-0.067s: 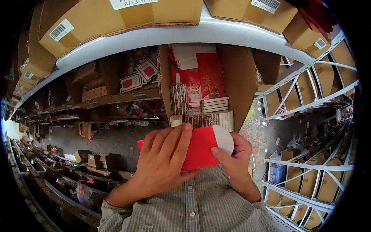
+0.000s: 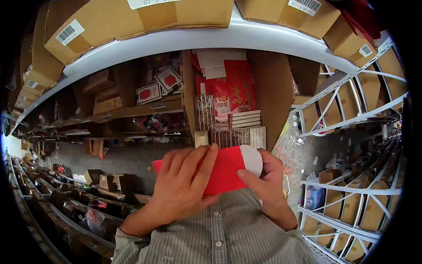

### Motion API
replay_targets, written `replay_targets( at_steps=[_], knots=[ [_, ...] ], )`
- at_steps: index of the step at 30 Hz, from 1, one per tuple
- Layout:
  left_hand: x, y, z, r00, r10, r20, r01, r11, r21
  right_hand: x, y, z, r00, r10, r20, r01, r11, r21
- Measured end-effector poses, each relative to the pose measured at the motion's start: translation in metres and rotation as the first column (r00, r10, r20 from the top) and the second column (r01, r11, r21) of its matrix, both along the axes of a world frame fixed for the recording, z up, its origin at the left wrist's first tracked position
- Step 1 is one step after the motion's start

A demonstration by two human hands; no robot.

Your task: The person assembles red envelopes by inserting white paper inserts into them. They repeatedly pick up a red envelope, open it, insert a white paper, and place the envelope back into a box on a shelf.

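The step in hand looks like handling the red envelope (image 2: 224, 171), held at the near side of the open box (image 2: 273, 101); the left hand (image 2: 180, 176) grips its body, the right hand (image 2: 266, 178) pinches its white flap (image 2: 252, 159) end; a next move calls for gentle, crease-free fingers; red packets (image 2: 239, 86) lie in the box; cartons (image 2: 193, 15) line a shelf (image 2: 176, 42) beyond it; racks (image 2: 347, 191) stand to its right.

Warehouse-like stockroom, open carton (image 2: 273, 88) packed with small boxed goods (image 2: 246, 119), grey metal shelf edge (image 2: 176, 40) above the carton, barcode-labelled cardboard boxes (image 2: 101, 26) higher above it, white metal racks (image 2: 351, 190) to its right, crowded shelf rows (image 2: 52, 204) to its lower left
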State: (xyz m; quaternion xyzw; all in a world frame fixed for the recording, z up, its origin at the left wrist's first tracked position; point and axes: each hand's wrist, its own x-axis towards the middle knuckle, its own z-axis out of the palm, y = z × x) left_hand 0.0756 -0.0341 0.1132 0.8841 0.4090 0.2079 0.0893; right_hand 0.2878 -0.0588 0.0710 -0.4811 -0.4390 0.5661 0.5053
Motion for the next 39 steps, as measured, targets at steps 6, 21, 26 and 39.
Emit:
replay_targets(
  at_steps=[6, 21, 26, 39],
  knots=[
    [-0.005, 0.000, 0.003, 0.999, -0.024, -0.039, 0.025, 0.999, 0.024, 0.001, 0.012, 0.001, 0.982, 0.140, -0.124, -0.152, 0.984, -0.088],
    [-0.003, 0.003, -0.002, 0.985, -0.039, -0.168, 0.053, 0.995, 0.085, -0.003, 0.010, -0.008, 0.991, 0.102, 0.091, -0.102, 0.995, -0.011],
    [0.000, 0.004, -0.006, 0.981, -0.040, -0.191, 0.054, 0.996, 0.067, -0.005, 0.008, -0.019, 0.971, 0.011, 0.237, -0.019, 0.999, 0.035],
    [0.003, 0.013, -0.013, 0.980, -0.079, -0.180, 0.091, 0.994, 0.059, 0.001, 0.022, -0.009, 0.897, 0.027, 0.441, -0.071, 0.994, 0.083]
  ],
)
